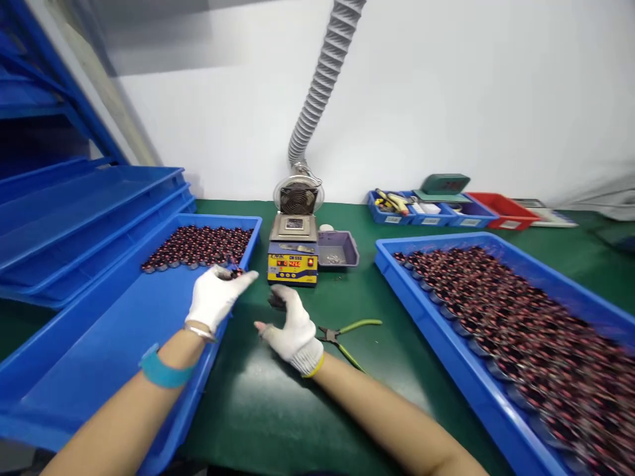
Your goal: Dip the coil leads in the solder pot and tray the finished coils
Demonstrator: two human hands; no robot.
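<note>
My left hand [214, 296], in a white glove, hangs over the right edge of the left blue tray [114, 337]. Its fingers close on a small black-and-red part [235, 272], mostly hidden by the glove. Many similar parts [201, 246] stand in rows at that tray's far end. Over the green table, my gloved right hand [292, 327] has its thumb and fingers apart, with dark fingertips and nothing visible between them. Just beyond both hands is a yellow-fronted solder pot [292, 268] with a lit red display. Green-handled cutters [342, 334] lie beside my right wrist.
At right, another blue tray [446, 360] holds a dense mass of black-and-red parts. A small grey bin [353, 254] adjoins the solder pot, under a fan with a grey hose [322, 79]. Small blue and red bins [501, 211] line the wall. Blue trays [99, 198] are stacked left.
</note>
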